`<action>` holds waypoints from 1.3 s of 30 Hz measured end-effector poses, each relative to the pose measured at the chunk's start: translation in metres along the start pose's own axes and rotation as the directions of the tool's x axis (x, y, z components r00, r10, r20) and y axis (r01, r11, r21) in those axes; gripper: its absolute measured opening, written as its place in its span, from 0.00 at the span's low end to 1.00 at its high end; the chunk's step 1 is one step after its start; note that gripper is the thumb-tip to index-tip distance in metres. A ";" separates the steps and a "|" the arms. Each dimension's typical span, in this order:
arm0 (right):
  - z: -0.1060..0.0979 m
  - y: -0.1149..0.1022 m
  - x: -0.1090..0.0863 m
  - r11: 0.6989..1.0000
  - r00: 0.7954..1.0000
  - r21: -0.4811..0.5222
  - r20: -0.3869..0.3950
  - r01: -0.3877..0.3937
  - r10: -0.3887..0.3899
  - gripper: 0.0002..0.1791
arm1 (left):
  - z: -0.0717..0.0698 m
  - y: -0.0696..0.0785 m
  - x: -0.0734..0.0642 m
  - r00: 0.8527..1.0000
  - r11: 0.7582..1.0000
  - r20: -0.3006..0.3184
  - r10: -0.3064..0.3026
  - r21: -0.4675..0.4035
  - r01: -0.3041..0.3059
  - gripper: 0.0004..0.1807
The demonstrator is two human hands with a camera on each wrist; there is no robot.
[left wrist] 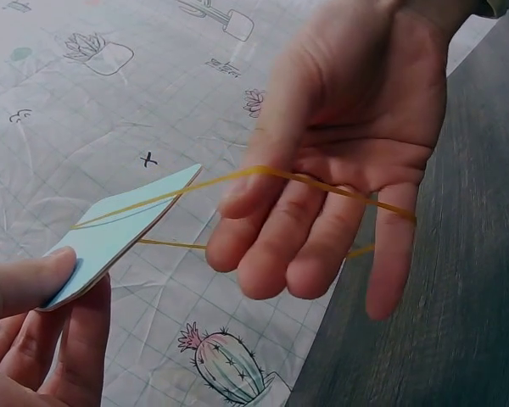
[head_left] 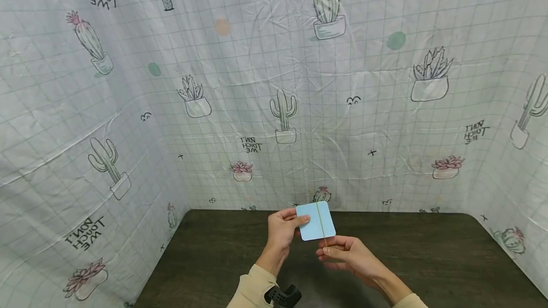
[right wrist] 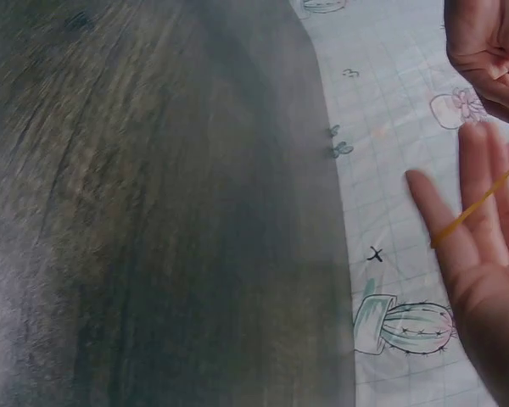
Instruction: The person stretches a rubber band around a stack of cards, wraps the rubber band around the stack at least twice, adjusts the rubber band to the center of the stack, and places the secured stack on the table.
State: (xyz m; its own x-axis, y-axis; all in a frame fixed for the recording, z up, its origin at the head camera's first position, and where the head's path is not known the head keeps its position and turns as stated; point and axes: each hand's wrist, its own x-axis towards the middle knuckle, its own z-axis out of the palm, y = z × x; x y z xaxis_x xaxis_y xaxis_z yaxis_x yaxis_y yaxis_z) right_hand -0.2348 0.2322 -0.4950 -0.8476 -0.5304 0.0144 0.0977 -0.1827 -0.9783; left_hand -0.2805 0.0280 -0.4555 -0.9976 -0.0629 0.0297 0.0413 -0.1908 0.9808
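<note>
My left hand point(head_left: 282, 229) pinches a light blue square card point(head_left: 314, 229) with rounded corners, thumb on its face and fingers beneath. A yellow rubber band point(head_left: 321, 222) crosses the card. From there my right hand point(head_left: 351, 255) holds the band stretched. In the left wrist view, the band point(left wrist: 335, 186) bends over the right thumb and loops round the splayed little finger, with one strand before and one behind the other fingers. The card point(left wrist: 119, 229) is tilted there. The right wrist view catches the right hand point(right wrist: 492, 254) at its edge, slightly blurred.
Below the hands lies a dark wood-look table point(head_left: 214, 255). Behind it and on both sides hangs a white gridded cloth point(head_left: 239, 70) printed with cacti. A black watch band point(head_left: 283, 294) is at the left wrist, by a beige sleeve point(head_left: 252, 289).
</note>
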 end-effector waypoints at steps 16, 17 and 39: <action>0.024 0.016 -0.002 0.923 0.957 -0.255 0.104 0.289 -0.271 0.15 | -0.006 -0.001 -0.002 1.000 0.999 -0.002 -0.022 -0.027 0.022 0.12; 0.026 0.017 -0.003 0.906 0.953 -0.297 0.097 0.302 -0.286 0.15 | -0.007 -0.001 -0.002 1.000 0.999 0.001 -0.022 -0.027 0.022 0.12; 0.049 0.039 -0.004 -0.042 0.584 -0.866 0.371 0.498 -0.722 0.26 | -0.010 -0.003 -0.004 0.997 0.998 0.066 -0.026 -0.061 0.030 0.12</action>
State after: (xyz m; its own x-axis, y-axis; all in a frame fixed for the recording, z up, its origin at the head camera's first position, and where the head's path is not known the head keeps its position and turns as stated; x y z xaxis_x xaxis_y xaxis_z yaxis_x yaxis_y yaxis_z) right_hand -0.2020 0.1861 -0.5233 -0.3724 -0.4847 0.7915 -0.8778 0.4607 -0.1309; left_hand -0.2764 0.0192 -0.4608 -0.9998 0.0070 0.0171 0.0148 -0.2516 0.9677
